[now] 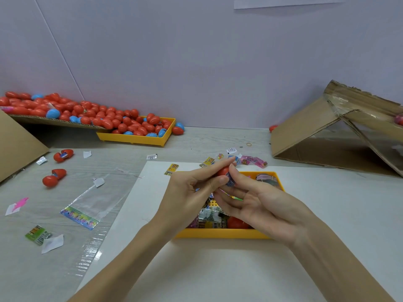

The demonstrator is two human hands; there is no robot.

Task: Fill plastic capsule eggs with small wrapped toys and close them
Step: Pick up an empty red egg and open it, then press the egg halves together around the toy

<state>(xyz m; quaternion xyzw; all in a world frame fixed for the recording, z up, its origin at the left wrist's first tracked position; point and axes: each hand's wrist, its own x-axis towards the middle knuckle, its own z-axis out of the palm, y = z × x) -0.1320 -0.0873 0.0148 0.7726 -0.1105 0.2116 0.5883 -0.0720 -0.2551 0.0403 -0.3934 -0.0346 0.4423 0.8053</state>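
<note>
Above the yellow tray point(222, 236) near the counter's front edge, the left hand point(192, 192) is pinching a red capsule egg point(222, 171) while the right hand's point(259, 201) fingers point(234, 174) are pressing a wrapped toy point(230, 181) inward, ideally fully seated before closing.

single head-worn view, looking forward and down, close over the table point(196, 144) toward the wall point(196, 62).

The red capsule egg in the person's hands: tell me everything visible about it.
The red capsule egg is glossy plastic, mostly hidden by fingers. The left hand pinches it from the left; the right hand presses a small blue-printed wrapped toy against its underside. It is held above the near yellow tray. Whether it is open or closed cannot be told.
</note>
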